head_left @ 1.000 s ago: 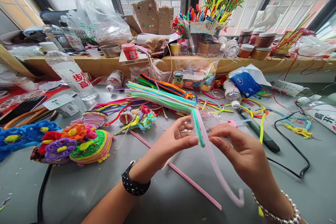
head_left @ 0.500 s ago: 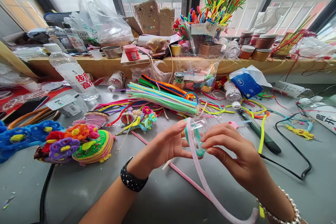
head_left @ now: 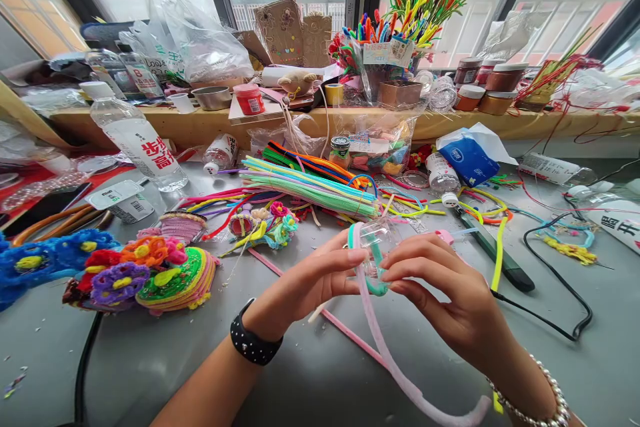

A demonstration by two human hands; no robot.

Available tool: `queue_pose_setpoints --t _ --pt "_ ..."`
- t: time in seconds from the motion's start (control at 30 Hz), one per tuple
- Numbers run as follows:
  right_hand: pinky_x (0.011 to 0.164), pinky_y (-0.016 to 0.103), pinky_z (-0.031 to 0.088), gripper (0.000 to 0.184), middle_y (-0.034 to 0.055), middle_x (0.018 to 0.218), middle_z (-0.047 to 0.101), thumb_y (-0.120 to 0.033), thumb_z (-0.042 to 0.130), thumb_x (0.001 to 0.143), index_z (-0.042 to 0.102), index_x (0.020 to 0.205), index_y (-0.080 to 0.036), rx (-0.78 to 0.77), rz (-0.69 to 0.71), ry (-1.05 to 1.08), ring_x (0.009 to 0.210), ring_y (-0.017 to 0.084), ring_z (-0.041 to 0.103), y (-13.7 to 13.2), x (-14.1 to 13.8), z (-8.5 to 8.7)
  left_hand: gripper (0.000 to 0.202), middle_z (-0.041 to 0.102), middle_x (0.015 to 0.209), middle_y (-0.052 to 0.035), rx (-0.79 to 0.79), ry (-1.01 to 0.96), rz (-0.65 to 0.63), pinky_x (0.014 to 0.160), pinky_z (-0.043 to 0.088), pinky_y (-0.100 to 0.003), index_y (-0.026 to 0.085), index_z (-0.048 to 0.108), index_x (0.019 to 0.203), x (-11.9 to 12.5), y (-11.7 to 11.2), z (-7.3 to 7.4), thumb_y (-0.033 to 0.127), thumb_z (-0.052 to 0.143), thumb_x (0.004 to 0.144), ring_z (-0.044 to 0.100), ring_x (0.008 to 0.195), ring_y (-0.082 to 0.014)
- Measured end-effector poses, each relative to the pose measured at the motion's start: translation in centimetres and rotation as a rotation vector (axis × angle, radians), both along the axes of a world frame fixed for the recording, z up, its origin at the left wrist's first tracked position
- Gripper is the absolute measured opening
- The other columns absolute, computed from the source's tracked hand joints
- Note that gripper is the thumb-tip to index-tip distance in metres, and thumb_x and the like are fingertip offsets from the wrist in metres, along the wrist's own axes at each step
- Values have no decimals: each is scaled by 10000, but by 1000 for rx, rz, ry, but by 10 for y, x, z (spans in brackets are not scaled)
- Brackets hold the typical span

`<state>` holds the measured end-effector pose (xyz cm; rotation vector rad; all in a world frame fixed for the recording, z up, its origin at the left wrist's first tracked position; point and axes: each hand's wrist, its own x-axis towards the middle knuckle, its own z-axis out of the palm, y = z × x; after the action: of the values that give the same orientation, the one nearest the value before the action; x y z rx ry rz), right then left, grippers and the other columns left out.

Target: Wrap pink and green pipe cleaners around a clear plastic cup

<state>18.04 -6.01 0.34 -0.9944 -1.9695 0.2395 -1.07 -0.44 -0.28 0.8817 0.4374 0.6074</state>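
Observation:
Both my hands meet over the grey table (head_left: 150, 360). My left hand (head_left: 310, 280), a black watch on its wrist, pinches a small clear plastic piece (head_left: 375, 243) wrapped by a teal pipe cleaner (head_left: 373, 283). My right hand (head_left: 450, 300), with a bead bracelet, pinches the same piece from the right. A long light pink pipe cleaner (head_left: 400, 370) runs from the piece down toward the lower right and curls up at its end.
A bundle of pastel pipe cleaners (head_left: 310, 190) lies behind the hands. Finished pipe-cleaner flowers (head_left: 145, 270) sit at left, a water bottle (head_left: 133, 137) behind them. A black cable (head_left: 550, 320) and a dark tool (head_left: 493, 250) lie at right. The wooden sill (head_left: 200, 123) is crowded with jars.
The clear piece has been turned from edge-on to more face-on between my fingers, and the pink pipe cleaner's tail has swung lower and to the right. My hands have hardly shifted.

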Motion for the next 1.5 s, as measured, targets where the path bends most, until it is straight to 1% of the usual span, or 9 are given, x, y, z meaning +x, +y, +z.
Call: queue_pose_setpoints --t 0.17,0.37,0.53,0.63,0.7,0.9,1.07,1.23,1.5 --pt "784 331 483 70 38 869 678 -221 567 850 636 852 -235 -22 -34 16 847 183 609 -1 -1 1 258 710 966 -53 -9 11 9 869 485 -325 189 654 1043 2 0 3 267 598 804 636 1001 -222" --pt "879 340 468 183 53 1008 646 -291 622 811 619 988 -246 -24 -153 106 1001 201 583 2 11 2 349 689 1073 -94 -7 17 67 929 459 -356 171 617 1111 3 6 5 301 607 788 596 1100 -262" --pt "790 312 513 202 47 959 660 -400 553 836 629 906 -227 -138 -507 354 881 181 633 12 36 3 472 635 1182 -137 11 -146 254 1055 363 -427 132 587 1138 -5 12 13 372 643 735 484 1233 -311" --pt "724 304 523 352 66 954 680 -510 455 846 609 932 -205 -250 -772 199 849 189 650 19 51 0 635 568 1279 -135 38 -255 360 1080 327 -465 168 474 1275 -9 12 21 373 665 705 399 1295 -333" --pt "673 313 511 356 84 915 686 -503 461 834 622 896 -191 -321 -831 98 805 207 654 24 59 -3 686 537 1315 -130 35 -293 434 1079 329 -467 189 407 1328 -10 11 25 346 660 709 376 1308 -334" --pt "423 292 342 333 64 547 614 -480 581 715 559 536 -200 -599 -856 -261 458 197 558 31 69 -25 617 555 1280 -154 -59 -380 559 1018 431 -396 160 346 1361 -9 15 30 376 548 819 484 1238 -286" --pt "479 295 338 337 85 633 633 -501 614 670 482 558 -212 -655 -837 -429 565 227 591 35 67 -38 492 619 1156 -139 -179 -360 624 913 520 -302 137 424 1297 -3 17 29 393 457 879 598 1107 -225" --pt "501 301 328 225 102 654 638 -385 593 668 489 576 -208 -676 -837 -486 620 251 600 40 66 -41 421 634 990 -123 -340 -311 730 823 559 -271 105 504 1174 1 18 26 388 483 863 649 938 -185" --pt "494 273 376 261 47 641 646 -450 546 672 574 660 -192 -652 -776 -323 569 196 586 40 55 -25 265 584 947 -106 -402 -313 853 752 569 -273 139 535 1059 2 23 21 316 473 871 629 917 -186"
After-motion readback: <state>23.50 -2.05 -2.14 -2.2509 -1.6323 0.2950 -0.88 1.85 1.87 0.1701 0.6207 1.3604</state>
